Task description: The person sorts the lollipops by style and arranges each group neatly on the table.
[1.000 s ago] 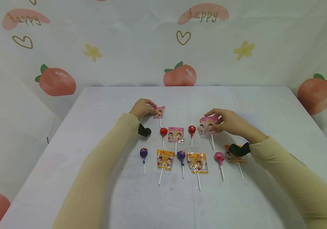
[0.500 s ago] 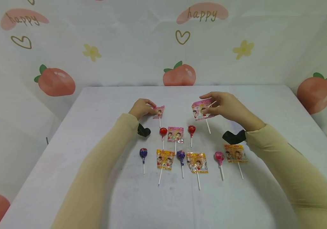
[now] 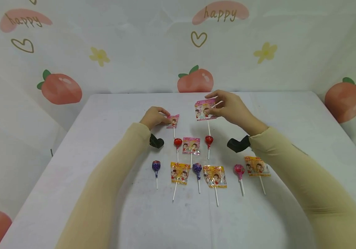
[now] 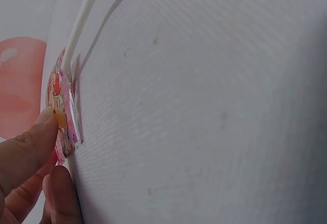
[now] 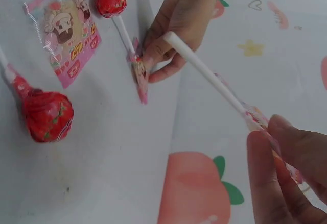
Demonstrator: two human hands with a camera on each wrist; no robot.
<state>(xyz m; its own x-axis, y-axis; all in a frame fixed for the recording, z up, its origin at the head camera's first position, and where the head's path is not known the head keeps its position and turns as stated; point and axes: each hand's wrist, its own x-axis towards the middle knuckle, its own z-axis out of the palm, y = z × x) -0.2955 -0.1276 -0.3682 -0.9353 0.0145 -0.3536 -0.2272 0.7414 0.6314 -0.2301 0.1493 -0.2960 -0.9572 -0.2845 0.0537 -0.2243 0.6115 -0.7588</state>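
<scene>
My left hand [image 3: 154,118] pinches the edge of a flat pink-wrapped lollipop [image 3: 173,120] at the back of the table; its white stick [image 4: 80,22] points toward me. Raised above the table, a second pink-wrapped lollipop [image 3: 202,112] is held between thumb and fingers of my right hand [image 3: 232,108], stick hanging down. Below them lie a red ball lollipop [image 3: 178,142], another flat pink-wrapped lollipop [image 3: 191,146] and a second red ball lollipop [image 3: 209,140]. In the right wrist view the held packet is partly hidden by the fingers [image 5: 261,157].
A nearer row on the white table [image 3: 153,221] has purple ball lollipops [image 3: 156,166], orange-wrapped lollipops [image 3: 180,173] and a pink ball lollipop [image 3: 238,169]. Another orange-wrapped lollipop [image 3: 256,166] lies by the right sleeve. A printed cloth [image 3: 146,45] hangs behind the table.
My right hand has lifted its pink-wrapped lollipop and carried it left and toward the back of the table. My left hand stays on its lollipop. The orange-wrapped lollipop at right is uncovered.
</scene>
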